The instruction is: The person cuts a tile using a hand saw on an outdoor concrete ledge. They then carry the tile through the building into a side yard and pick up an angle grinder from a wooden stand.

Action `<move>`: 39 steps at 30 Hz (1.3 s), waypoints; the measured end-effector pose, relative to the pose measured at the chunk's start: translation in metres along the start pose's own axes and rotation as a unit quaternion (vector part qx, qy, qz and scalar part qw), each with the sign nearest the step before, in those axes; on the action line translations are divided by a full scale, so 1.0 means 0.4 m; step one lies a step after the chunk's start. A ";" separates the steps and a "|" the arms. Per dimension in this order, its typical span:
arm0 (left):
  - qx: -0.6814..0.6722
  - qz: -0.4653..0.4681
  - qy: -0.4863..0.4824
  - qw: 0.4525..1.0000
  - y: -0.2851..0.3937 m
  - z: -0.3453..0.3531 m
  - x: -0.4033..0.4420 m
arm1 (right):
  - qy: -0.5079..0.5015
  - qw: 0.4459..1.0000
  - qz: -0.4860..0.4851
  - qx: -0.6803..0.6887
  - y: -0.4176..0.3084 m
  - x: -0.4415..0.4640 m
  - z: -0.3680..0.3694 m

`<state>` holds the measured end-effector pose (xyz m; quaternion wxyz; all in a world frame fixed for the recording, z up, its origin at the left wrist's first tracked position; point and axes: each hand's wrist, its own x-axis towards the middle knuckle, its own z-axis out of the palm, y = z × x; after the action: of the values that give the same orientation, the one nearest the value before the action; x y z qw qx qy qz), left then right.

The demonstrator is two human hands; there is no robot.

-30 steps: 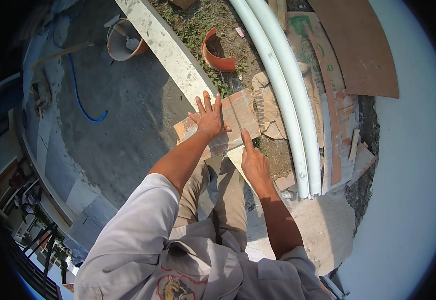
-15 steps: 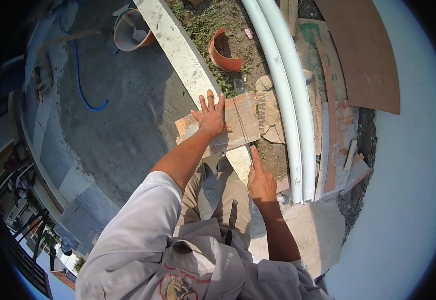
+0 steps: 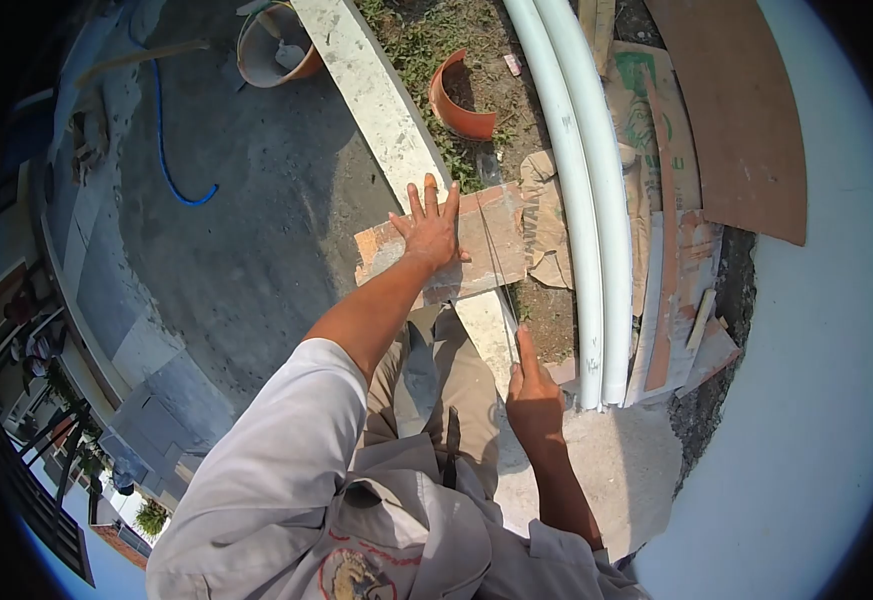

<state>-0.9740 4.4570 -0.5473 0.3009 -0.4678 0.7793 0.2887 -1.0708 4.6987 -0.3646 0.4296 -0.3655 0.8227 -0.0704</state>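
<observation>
Fingers spread, my left hand (image 3: 431, 232) presses flat on a reddish-brown board (image 3: 493, 238) that lies across a pale concrete ledge (image 3: 376, 95). My right hand (image 3: 534, 392) is closed around the handle of a thin, long tool (image 3: 501, 268), its index finger stretched along it. The tool's narrow blade runs up from this hand over the board, to the right of my left hand. The handle is mostly hidden in my fingers, and the exact kind of tool is hard to tell.
White pipes (image 3: 581, 200) run along the right, beside flattened paper sacks (image 3: 546, 225) and a brown sheet (image 3: 731, 120). A curved orange piece (image 3: 461, 105) lies on the grass. A bucket (image 3: 261, 60) with a trowel and a blue hose (image 3: 164, 150) are at the left.
My right hand has drawn back toward my body with the tool, down and to the right. My left hand stays on the board. The whole view has shifted slightly.
</observation>
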 end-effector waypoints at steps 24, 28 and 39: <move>-0.002 0.001 -0.003 1.000 0.000 0.001 -0.003 | 0.002 0.999 -0.011 -0.046 0.060 0.003 0.067; 0.000 0.002 -0.001 1.000 0.000 -0.003 -0.009 | 0.006 1.000 -0.031 -0.004 -0.005 0.236 0.087; -0.016 -0.008 -0.005 1.000 0.002 -0.007 -0.021 | 0.016 0.999 -0.042 -0.017 0.026 0.258 0.121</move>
<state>-0.9719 4.4599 -0.5393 0.2997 -0.4776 0.7690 0.3013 -1.0771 4.6473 -0.4669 0.4068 -0.4055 0.8147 -0.0804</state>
